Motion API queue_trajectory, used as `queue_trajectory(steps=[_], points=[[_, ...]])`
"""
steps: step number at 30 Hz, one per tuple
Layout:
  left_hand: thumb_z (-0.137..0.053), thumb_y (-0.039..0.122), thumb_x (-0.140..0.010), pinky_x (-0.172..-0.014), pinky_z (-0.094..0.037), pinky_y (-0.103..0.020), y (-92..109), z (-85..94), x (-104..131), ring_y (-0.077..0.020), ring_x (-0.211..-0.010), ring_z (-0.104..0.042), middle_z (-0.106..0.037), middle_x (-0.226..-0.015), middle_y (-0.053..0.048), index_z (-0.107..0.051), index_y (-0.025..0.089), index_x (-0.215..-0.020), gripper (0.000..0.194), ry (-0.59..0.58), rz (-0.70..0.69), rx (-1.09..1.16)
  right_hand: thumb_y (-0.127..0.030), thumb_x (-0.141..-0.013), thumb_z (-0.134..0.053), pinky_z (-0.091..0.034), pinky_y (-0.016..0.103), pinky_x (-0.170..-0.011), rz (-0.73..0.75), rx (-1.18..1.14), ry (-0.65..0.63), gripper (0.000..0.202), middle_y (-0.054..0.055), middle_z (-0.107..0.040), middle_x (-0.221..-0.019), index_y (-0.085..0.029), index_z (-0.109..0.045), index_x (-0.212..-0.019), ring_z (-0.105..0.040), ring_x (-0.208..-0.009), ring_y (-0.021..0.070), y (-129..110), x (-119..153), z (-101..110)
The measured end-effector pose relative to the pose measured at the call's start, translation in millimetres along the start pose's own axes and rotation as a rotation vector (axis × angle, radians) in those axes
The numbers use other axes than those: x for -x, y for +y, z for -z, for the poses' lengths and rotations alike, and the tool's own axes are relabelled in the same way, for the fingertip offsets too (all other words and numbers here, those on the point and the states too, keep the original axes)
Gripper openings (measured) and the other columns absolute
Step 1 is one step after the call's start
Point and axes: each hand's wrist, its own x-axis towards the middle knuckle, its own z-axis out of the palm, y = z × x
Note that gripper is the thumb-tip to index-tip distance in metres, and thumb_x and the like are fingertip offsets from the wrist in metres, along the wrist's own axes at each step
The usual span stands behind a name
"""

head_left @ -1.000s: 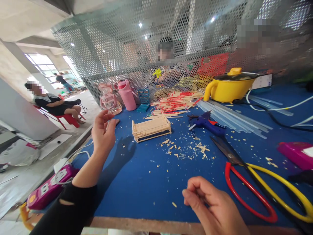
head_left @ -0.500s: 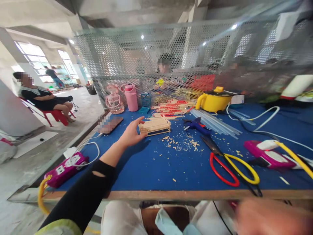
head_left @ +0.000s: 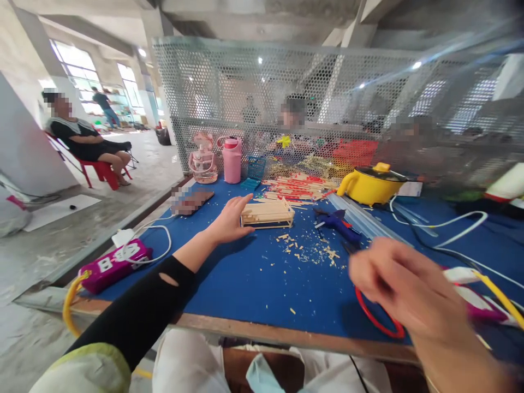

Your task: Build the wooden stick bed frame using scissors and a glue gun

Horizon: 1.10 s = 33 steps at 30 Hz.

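My left hand [head_left: 231,221] spans the left end of a small frame built of pale wooden sticks [head_left: 270,214], thumb in front and fingers behind. The frame rests on the blue mat. My right hand [head_left: 397,281] is over the right side of the table, blurred, its fingers loosely curled; whether anything is in them I cannot make out. Beneath it lie scissors, of which mainly the red handle loop [head_left: 379,314] shows. A blue glue gun [head_left: 338,225] lies between the hands, beyond the right one.
Red-tipped sticks [head_left: 301,186] are heaped behind the frame, near a yellow pot [head_left: 372,185] and clear glue sticks [head_left: 356,213]. A pink bottle [head_left: 232,161], a phone [head_left: 193,202] and a purple power strip [head_left: 117,265] are on the left. Wood scraps [head_left: 303,251] litter the mat [head_left: 245,289].
My right hand has risen from the table's front edge to over the scissors. My left hand stays at the frame's left end. The view has shifted slightly.
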Motion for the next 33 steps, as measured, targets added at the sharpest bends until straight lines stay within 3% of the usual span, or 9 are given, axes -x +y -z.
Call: queue_trajectory(steps=[4,6,8,12,19,23,26,29,33], points=[[-0.052,0.035,-0.085,-0.088,-0.045,-0.038,42.9,15.4,8.3,-0.0209,-0.093,-0.058,-0.064,-0.095,-0.009,-0.058,0.016,-0.110,0.033,0.365,-0.085,0.074,-0.054,-0.090,-0.043,-0.032,0.024,-0.048,-0.008,-0.099,-0.407,0.051,-0.004,-0.043,-0.047,-0.018,-0.044,-0.053,-0.039,-0.046,0.0082,6.2,-75.1,-43.2],[-0.057,0.040,-0.081,-0.071,-0.047,-0.029,65.4,12.9,12.5,-0.0162,-0.073,-0.058,-0.064,-0.078,-0.005,-0.063,0.017,-0.090,0.026,0.166,-0.146,0.139,-0.056,-0.090,-0.041,-0.030,0.023,-0.047,-0.085,-0.124,-0.496,0.051,-0.005,-0.041,-0.046,-0.018,-0.044,-0.055,-0.037,-0.045,0.0074,14.3,-92.1,-64.9],[-0.062,0.043,-0.078,-0.057,-0.043,-0.025,79.9,4.5,14.7,-0.0134,-0.061,-0.055,-0.063,-0.069,-0.002,-0.061,0.017,-0.081,0.026,0.008,0.022,0.099,-0.056,-0.090,-0.039,-0.030,0.022,-0.045,-0.179,-0.234,-0.581,0.047,-0.006,-0.044,-0.050,-0.018,-0.045,-0.062,-0.038,-0.045,0.0071,24.6,-95.4,-79.7],[-0.057,0.030,-0.082,-0.054,-0.039,-0.024,85.4,-10.6,15.2,-0.0140,-0.060,-0.059,-0.068,-0.070,-0.002,-0.062,0.019,-0.078,0.013,-0.248,0.225,0.082,-0.053,-0.091,-0.035,-0.032,0.020,-0.043,-0.316,-0.354,-0.717,0.043,0.001,-0.062,-0.067,-0.016,-0.053,-0.078,-0.046,-0.045,0.0071,40.3,-83.1,-86.7],[-0.058,0.017,-0.077,-0.051,-0.040,-0.022,85.7,0.1,15.0,-0.0131,-0.058,-0.060,-0.069,-0.065,0.000,-0.069,0.019,-0.074,0.012,-0.466,0.287,0.218,-0.042,-0.075,-0.063,-0.038,0.020,-0.046,-0.425,-0.125,-0.656,0.028,-0.001,-0.060,-0.056,-0.014,-0.067,-0.078,-0.052,-0.049,0.0095,34.7,-79.7,-80.5],[-0.066,0.026,-0.074,-0.053,-0.039,-0.023,75.9,3.7,13.9,-0.0138,-0.057,-0.059,-0.068,-0.061,0.000,-0.071,0.020,-0.069,0.010,-0.549,0.266,0.040,-0.044,-0.068,-0.071,-0.036,0.021,-0.044,-0.388,-0.099,-0.281,0.031,-0.004,-0.056,-0.049,-0.018,-0.056,-0.063,-0.048,-0.045,0.0086,37.3,-89.4,-63.2],[-0.056,0.050,-0.080,-0.051,-0.037,-0.026,64.2,2.0,13.3,-0.0162,-0.053,-0.057,-0.066,-0.058,-0.004,-0.070,0.019,-0.061,0.039,-0.545,0.243,-0.119,-0.056,-0.077,-0.058,-0.034,0.021,-0.043,-0.308,-0.072,-0.073,0.044,-0.004,-0.049,-0.045,-0.019,-0.046,-0.055,-0.043,-0.041,0.0073,41.3,-91.2,-41.1],[-0.047,0.047,-0.087,-0.055,-0.041,-0.027,56.2,-4.2,12.9,-0.0181,-0.059,-0.061,-0.070,-0.066,-0.006,-0.073,0.020,-0.073,0.040,-0.448,0.270,-0.155,-0.053,-0.085,-0.047,-0.036,0.022,-0.047,-0.275,0.129,-0.115,0.043,-0.003,-0.052,-0.050,-0.019,-0.051,-0.060,-0.047,-0.044,0.0086,46.3,-82.8,-21.1],[-0.054,0.037,-0.083,-0.064,-0.046,-0.027,57.2,-24.5,8.7,-0.0196,-0.073,-0.066,-0.073,-0.082,-0.005,-0.072,0.024,-0.099,0.027,-0.368,0.308,-0.156,-0.032,-0.082,-0.053,-0.038,0.023,-0.053,-0.208,0.475,-0.264,0.015,0.000,-0.064,-0.071,-0.020,-0.060,-0.085,-0.053,-0.056,0.0110,57.8,-68.2,-15.0]])
